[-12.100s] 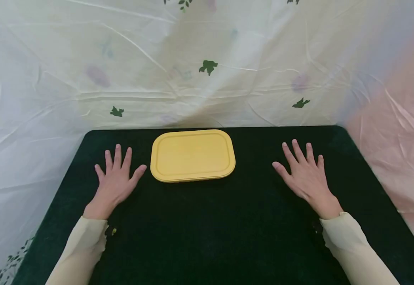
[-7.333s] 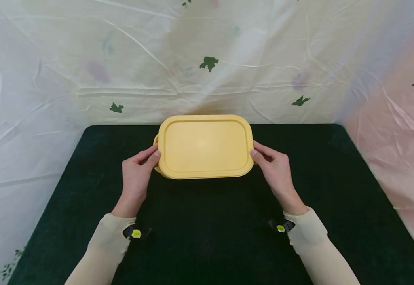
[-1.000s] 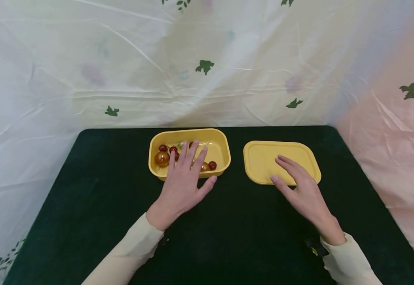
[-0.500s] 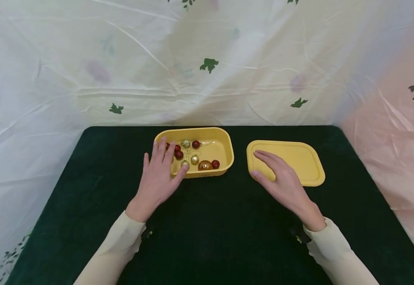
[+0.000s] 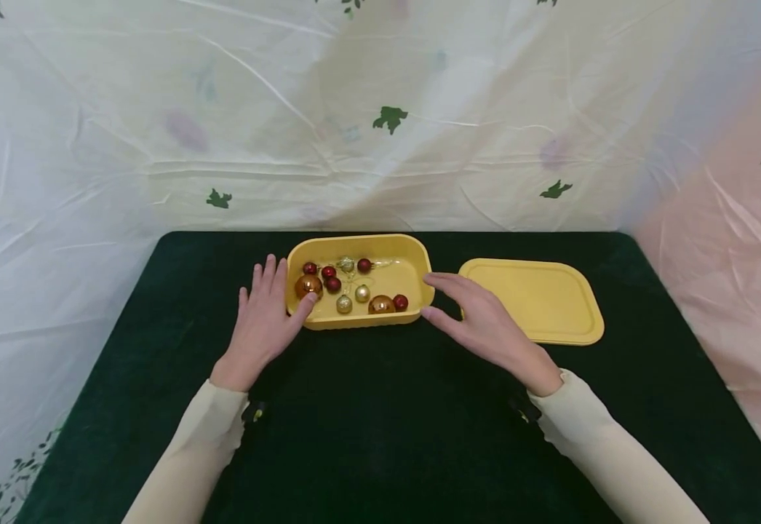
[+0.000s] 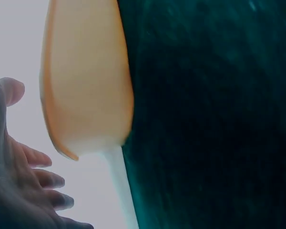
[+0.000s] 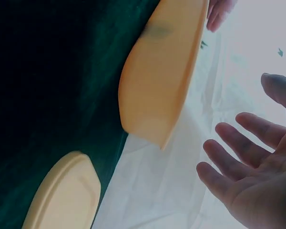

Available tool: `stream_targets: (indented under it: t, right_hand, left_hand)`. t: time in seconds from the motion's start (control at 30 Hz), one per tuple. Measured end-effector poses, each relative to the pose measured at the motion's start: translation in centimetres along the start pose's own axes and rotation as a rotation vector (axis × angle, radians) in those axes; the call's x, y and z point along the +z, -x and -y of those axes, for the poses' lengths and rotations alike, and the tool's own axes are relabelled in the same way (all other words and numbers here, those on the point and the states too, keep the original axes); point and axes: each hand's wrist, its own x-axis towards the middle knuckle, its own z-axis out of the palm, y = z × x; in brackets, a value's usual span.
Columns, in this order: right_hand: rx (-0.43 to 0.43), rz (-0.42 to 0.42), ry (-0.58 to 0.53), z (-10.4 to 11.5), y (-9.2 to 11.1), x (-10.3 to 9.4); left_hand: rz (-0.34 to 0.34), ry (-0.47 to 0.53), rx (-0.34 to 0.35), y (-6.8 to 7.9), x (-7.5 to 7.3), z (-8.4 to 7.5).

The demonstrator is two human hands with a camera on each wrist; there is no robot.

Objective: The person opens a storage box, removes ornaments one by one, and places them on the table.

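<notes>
A yellow plastic box (image 5: 413,251) stands uncovered toward the back of the table. Inside lie several bauble ornaments: big amber ones (image 5: 380,305), small dark red ones (image 5: 364,266) and small gold ones (image 5: 362,293). My left hand (image 5: 259,320) is at the box's left end, fingers straight, its thumb overlapping the near left corner. At the right end, my right hand (image 5: 479,320) has its fingertips right by the rim, thumb and fingers apart. Both wrist views show the box's outer wall (image 6: 90,81) with the fingers spread and holding nothing.
The yellow lid (image 5: 544,302) lies flat on the dark green tabletop (image 5: 380,422), right of the box and partly behind my right hand. A pale cloth (image 5: 276,131) with leaf prints hangs behind the table and along both sides.
Earlier, both hands lifted the lid off the box, and it now lies at the right. Since then my left hand moved left from over the baubles, and my right hand moved left to the box.
</notes>
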Motion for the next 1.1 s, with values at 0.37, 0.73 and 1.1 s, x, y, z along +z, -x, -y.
stream_targets:
  t: [0.37, 0.73, 1.1]
  right_hand:
    - [-0.059, 0.087, -0.001, 1.4, -3.6, 2.1]
    - [-0.059, 0.192, -0.013, 1.3, -6.8, 3.4]
    - [-0.041, 0.308, -0.013, 0.6, -8.7, 4.0]
  left_hand:
    - [0.049, 0.04, 0.005, -1.2, 0.4, 1.3]
    - [0.102, 0.055, 0.012, -1.5, 0.5, 1.7]
    - [0.122, 0.081, 0.02, -1.5, 0.9, 1.9]
